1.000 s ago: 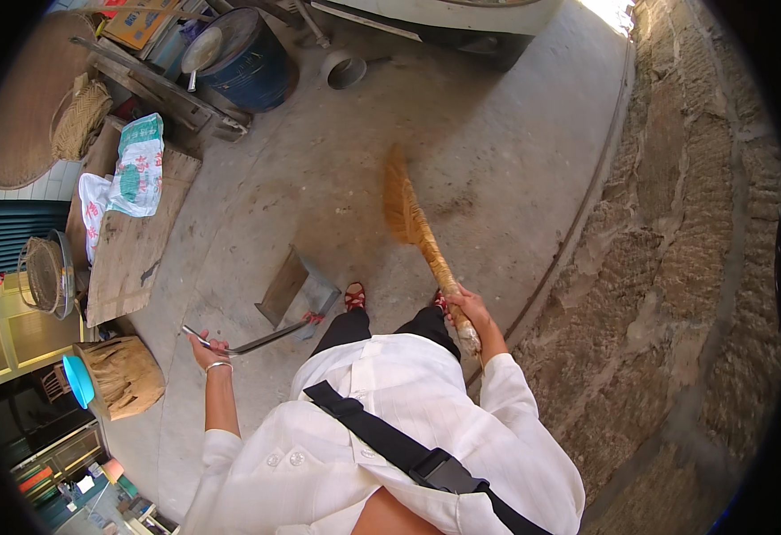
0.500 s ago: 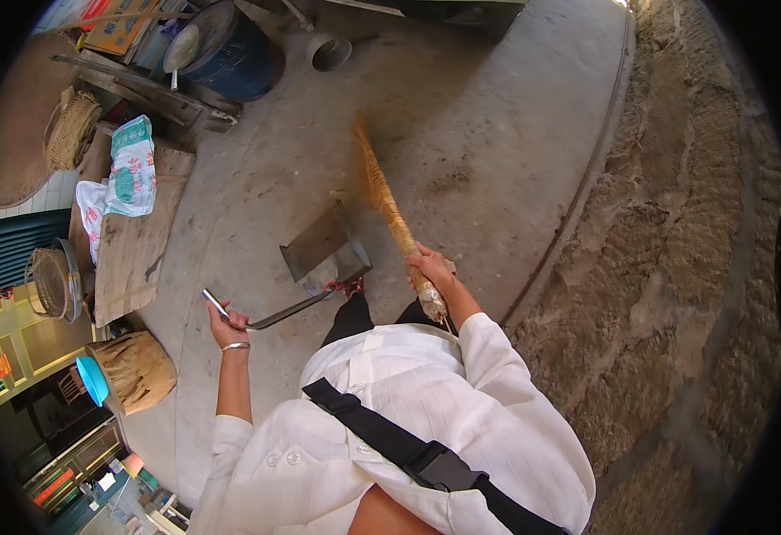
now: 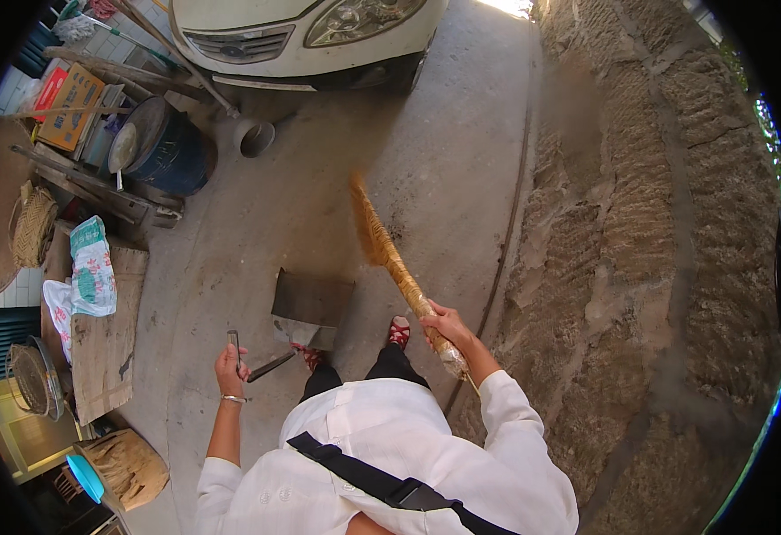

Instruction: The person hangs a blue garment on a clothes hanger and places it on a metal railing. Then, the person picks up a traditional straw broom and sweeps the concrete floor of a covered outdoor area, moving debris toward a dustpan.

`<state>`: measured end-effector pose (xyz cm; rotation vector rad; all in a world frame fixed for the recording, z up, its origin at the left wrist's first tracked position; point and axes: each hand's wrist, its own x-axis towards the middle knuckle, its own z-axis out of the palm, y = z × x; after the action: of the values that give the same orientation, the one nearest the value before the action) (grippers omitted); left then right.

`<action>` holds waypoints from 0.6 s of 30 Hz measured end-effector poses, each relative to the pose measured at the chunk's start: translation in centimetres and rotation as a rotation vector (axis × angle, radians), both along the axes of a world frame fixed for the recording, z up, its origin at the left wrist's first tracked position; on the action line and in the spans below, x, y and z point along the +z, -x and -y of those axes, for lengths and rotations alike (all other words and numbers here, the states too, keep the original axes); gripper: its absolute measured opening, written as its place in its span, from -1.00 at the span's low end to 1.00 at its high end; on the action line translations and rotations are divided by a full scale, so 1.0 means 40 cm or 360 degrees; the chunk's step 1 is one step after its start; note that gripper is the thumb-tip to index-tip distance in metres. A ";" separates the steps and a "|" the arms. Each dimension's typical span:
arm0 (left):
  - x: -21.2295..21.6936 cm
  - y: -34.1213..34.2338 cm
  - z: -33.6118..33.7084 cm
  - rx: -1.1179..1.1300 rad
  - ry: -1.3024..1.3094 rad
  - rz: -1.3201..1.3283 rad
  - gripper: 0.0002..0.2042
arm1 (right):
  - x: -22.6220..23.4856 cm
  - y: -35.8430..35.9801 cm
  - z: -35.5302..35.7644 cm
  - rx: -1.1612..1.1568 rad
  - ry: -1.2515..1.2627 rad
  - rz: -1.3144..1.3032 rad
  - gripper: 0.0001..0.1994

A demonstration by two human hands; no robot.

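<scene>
My right hand (image 3: 447, 326) is wrapped round the handle of a straw broom (image 3: 398, 272), whose bristle end points forward and left over the concrete. In my left hand (image 3: 231, 368) is the bent end of the long handle of a metal dustpan (image 3: 312, 299). That dustpan is in front of my feet, its open side away from me. A little pale matter shows at its near end, too unclear to name. Between broom tip and pan lies bare concrete floor (image 3: 221, 241).
Ahead is a white car (image 3: 319, 53). A blue drum (image 3: 163, 147) and a small metal pot (image 3: 255, 139) stand front left. On the left are a wooden board (image 3: 110, 339), a wood stump (image 3: 127, 468) and a turquoise basin (image 3: 85, 477). A rough earthen wall (image 3: 622, 294) runs along the right.
My view has shifted forward, bringing the car's front and both my feet into sight. The dustpan's handle is tilted differently in my left hand. Both hands keep their hold.
</scene>
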<state>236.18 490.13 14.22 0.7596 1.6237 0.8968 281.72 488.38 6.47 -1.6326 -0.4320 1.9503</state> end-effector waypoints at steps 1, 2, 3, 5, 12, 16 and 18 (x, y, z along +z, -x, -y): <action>0.000 -0.011 -0.008 -0.0076 -0.0001 -0.0026 -0.60 | 0.000 -0.028 -0.020 0.0161 -0.0136 0.0313 -0.29; -0.004 -0.025 -0.013 -0.0153 0.0007 -0.0055 -0.61 | -0.010 -0.059 -0.036 0.0319 -0.0258 0.0627 -0.30; -0.013 -0.030 -0.015 -0.0216 -0.0030 -0.0063 -0.62 | -0.026 -0.083 -0.055 0.0492 -0.0369 0.0934 -0.30; -0.038 -0.046 -0.016 -0.0332 -0.0103 -0.0086 -0.63 | -0.091 -0.128 -0.115 0.0603 -0.0536 0.1308 -0.34; -0.080 -0.130 -0.053 -0.0511 -0.0176 -0.0232 -0.68 | -0.304 -0.225 -0.273 0.0637 -0.0375 0.1704 -0.53; -0.077 -0.188 -0.080 -0.0495 -0.0119 -0.0441 -0.69 | -0.261 -0.251 -0.184 0.0853 -0.0192 0.1364 -0.49; -0.087 -0.191 -0.088 -0.0520 -0.0149 -0.0372 -0.67 | -0.247 -0.279 -0.088 0.1069 -0.0426 0.1534 -0.46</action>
<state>243.83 493.64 10.74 1.1934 1.6033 0.6701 292.87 491.89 -3.43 -2.3351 -1.6996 1.2234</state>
